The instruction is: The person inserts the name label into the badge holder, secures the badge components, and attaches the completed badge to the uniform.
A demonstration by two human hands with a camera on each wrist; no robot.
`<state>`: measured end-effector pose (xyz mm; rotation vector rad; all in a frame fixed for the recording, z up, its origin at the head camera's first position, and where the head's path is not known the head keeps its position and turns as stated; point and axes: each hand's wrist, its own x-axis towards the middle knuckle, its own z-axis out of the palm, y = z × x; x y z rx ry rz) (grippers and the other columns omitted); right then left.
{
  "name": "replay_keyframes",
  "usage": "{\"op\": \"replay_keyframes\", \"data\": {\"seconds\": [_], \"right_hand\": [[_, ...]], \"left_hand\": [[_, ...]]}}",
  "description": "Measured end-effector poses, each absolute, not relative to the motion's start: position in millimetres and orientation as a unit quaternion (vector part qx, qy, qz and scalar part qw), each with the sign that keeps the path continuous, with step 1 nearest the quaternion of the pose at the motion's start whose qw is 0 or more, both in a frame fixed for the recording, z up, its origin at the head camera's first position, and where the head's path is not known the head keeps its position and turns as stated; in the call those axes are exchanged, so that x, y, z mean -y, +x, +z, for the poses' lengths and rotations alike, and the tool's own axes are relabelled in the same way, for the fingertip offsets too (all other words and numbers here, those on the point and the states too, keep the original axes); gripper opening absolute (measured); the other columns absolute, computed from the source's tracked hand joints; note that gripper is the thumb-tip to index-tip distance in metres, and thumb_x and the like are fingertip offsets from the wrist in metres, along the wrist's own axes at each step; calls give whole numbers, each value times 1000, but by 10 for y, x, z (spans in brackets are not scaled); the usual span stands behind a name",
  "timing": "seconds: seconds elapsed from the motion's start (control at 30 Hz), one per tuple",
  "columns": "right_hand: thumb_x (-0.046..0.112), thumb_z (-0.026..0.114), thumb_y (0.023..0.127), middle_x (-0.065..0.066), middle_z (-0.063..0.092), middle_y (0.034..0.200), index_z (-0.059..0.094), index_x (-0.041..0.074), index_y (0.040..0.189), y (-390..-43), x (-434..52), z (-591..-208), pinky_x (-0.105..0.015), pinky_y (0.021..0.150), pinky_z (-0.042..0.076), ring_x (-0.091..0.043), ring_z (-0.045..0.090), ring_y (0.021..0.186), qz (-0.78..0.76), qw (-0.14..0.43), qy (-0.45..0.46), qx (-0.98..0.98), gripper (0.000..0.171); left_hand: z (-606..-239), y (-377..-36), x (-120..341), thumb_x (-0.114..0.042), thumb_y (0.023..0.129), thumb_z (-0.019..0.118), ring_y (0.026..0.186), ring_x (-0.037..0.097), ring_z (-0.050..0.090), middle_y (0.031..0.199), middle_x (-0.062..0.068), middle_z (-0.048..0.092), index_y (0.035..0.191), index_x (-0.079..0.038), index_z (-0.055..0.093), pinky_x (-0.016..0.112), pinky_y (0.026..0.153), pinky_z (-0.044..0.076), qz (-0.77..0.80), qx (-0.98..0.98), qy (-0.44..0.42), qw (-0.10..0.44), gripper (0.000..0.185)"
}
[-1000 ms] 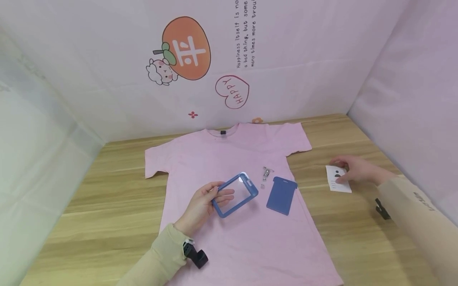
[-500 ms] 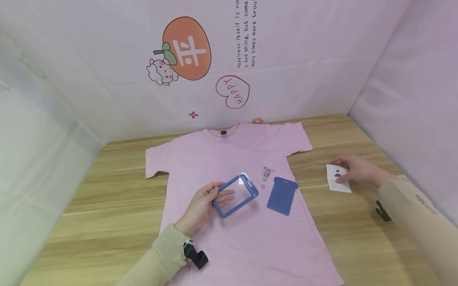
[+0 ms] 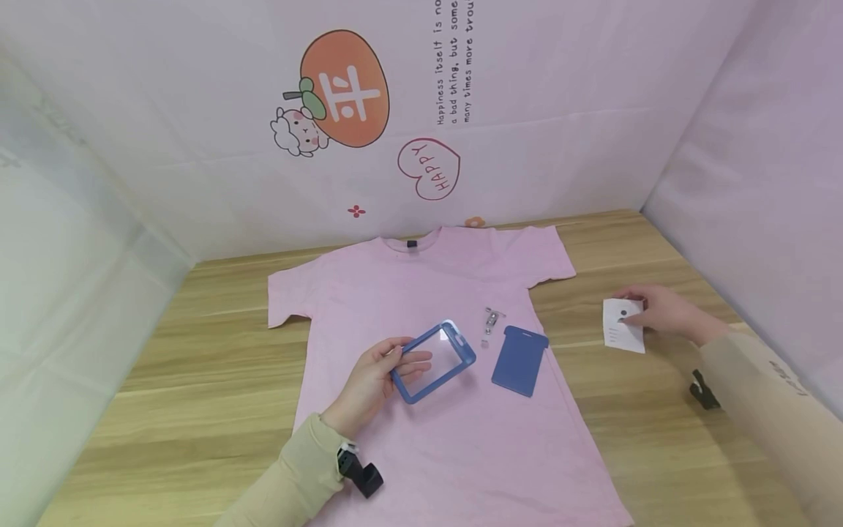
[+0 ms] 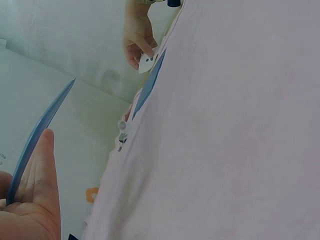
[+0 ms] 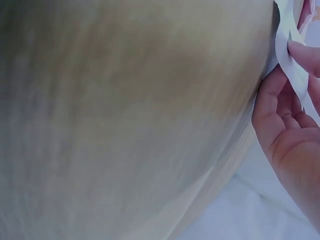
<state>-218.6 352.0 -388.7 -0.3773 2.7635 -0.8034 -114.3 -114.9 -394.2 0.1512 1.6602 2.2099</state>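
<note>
My left hand (image 3: 375, 377) pinches a blue badge-holder frame (image 3: 421, 394) with a clear window by its lower left corner, above the pink T-shirt (image 3: 395, 293). The fingers show through the window. At the right, my right hand (image 3: 665, 313) pinches a white printed card (image 3: 622, 333) between thumb and fingers; in the right wrist view the card (image 5: 290, 60) is bent, its edge toward the camera. On the shirt lies a flat blue badge back panel (image 3: 520, 362) with a slot at its top. Beside the panel is a small metal and clear plastic badge clip (image 3: 490, 320).
The shirt lies spread on a wooden table (image 3: 197, 380). A printed white cloth (image 3: 546, 110) hangs behind the table, and more pale cloth (image 3: 757, 183) closes the sides. A black wrist mount (image 3: 361, 472) is on the left sleeve.
The right hand's grip on the card has shifted: the card has turned slightly and risen a little. The left hand and the blue frame have stayed nearly still.
</note>
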Motion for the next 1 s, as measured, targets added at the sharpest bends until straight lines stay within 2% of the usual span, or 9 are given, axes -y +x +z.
{"op": "replay_keyframes", "data": {"seconds": [0.23, 0.37, 0.5, 0.63, 0.8, 0.87, 0.93, 1.0], "right_hand": [[8, 66, 85, -30, 57, 108, 44, -13, 128, -2174, -3549, -3903, -24, 64, 55, -16, 58, 83, -324, 142, -101, -930, 52], [6, 62, 88, -32, 53, 114, 34, -16, 133, -2157, -3571, -3900, -25, 71, 57, -7, 59, 83, -390, 161, -79, -903, 58], [7, 61, 90, -16, 58, 109, 27, -16, 137, -2141, -3559, -3885, -24, 75, 57, 1, 59, 82, -452, 170, -57, -874, 63], [8, 63, 89, 4, 59, 101, 27, -13, 140, -2120, -3520, -3876, -24, 76, 57, 1, 60, 83, -493, 180, -50, -850, 66], [6, 61, 90, 14, 59, 94, 29, -12, 140, -2090, -3435, -3864, -24, 76, 57, 0, 61, 85, -527, 187, -49, -828, 62], [7, 60, 91, 14, 58, 94, 35, -8, 138, -2079, -3396, -3851, -25, 76, 57, -1, 61, 85, -539, 188, -47, -819, 56], [7, 59, 92, 14, 59, 94, 47, 7, 132, -2072, -3355, -3837, -25, 76, 57, -3, 62, 85, -554, 192, -42, -809, 42], [8, 58, 92, 14, 59, 93, 55, 22, 119, -2064, -3309, -3822, -26, 75, 57, -4, 63, 84, -564, 193, -38, -802, 31]], "left_hand": [[-3954, -1132, 1157, -13, 105, 29, 93, 9, 68, 114, 12, 68, 133, 9, 34, 30, 94, 51, 785, -589, 47, 187, 36], [-3938, -1131, 1152, -13, 105, 29, 92, 9, 68, 116, 14, 67, 133, 9, 34, 29, 95, 51, 786, -589, 44, 184, 37], [-3932, -1133, 1149, -13, 105, 29, 92, 9, 68, 117, 16, 66, 133, 10, 34, 29, 95, 51, 787, -589, 44, 179, 37], [-3944, -1139, 1146, -12, 104, 28, 91, 8, 69, 113, 12, 68, 132, 10, 34, 28, 94, 51, 791, -583, 43, 178, 36], [-3944, -1141, 1139, -11, 104, 28, 91, 8, 68, 112, 11, 69, 132, 11, 34, 28, 93, 52, 792, -582, 40, 176, 36], [-3942, -1145, 1137, -12, 104, 29, 91, 8, 68, 112, 11, 69, 132, 11, 33, 27, 93, 52, 792, -583, 42, 175, 36], [-3944, -1150, 1139, -12, 104, 30, 91, 8, 68, 113, 12, 68, 132, 12, 33, 27, 93, 51, 792, -583, 45, 173, 37], [-3946, -1154, 1140, -12, 104, 30, 91, 7, 68, 114, 13, 68, 132, 12, 33, 26, 93, 51, 791, -586, 44, 171, 38]]}}
